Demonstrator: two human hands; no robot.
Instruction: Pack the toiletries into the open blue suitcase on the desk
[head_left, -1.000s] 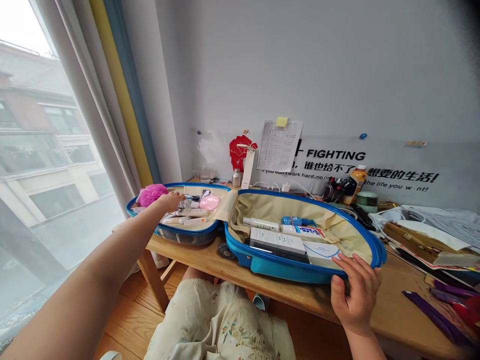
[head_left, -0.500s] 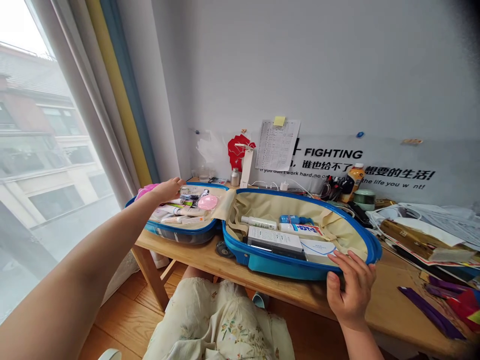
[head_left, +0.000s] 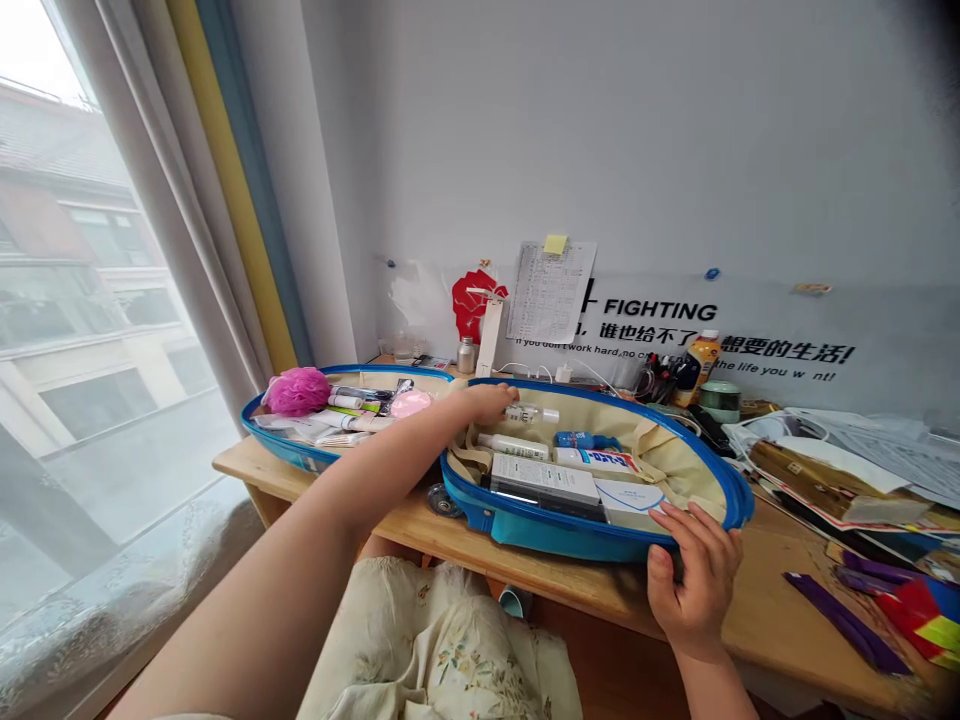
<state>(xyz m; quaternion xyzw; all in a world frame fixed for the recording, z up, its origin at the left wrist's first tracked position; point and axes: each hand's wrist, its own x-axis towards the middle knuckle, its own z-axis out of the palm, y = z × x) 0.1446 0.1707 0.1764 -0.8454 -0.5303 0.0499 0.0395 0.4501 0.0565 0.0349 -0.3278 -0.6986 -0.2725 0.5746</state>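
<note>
An open blue suitcase (head_left: pixel 570 545) with a beige lining lies across the wooden desk. Over its right half, near the back, my left hand (head_left: pixel 491 402) is closed round a clear bottle (head_left: pixel 534 413) with a white cap. Below that sit a white bottle (head_left: pixel 516 447), a blue bottle (head_left: pixel 581 440), a toothpaste box (head_left: pixel 596 460), a grey-and-black box (head_left: pixel 544 480) and a white box (head_left: pixel 631 500). My right hand (head_left: pixel 694 575) rests on the near right rim, fingers spread. In the left half are a pink bath puff (head_left: pixel 298 391), a pink round item (head_left: pixel 410 402) and several tubes.
The desk (head_left: pixel 780 600) holds papers and a brown case (head_left: pixel 817 470) on the right, with purple cloth (head_left: pixel 847 620) in front. Behind the suitcase stand a small metal bottle (head_left: pixel 466 355), a white lamp (head_left: pixel 491 335) and an orange bottle (head_left: pixel 701 360). A curtained window is at left.
My left hand has moved right from the suitcase's left half to its right half, bringing the clear bottle. The bath puff is uncovered from behind my arm. My right hand stays on the rim.
</note>
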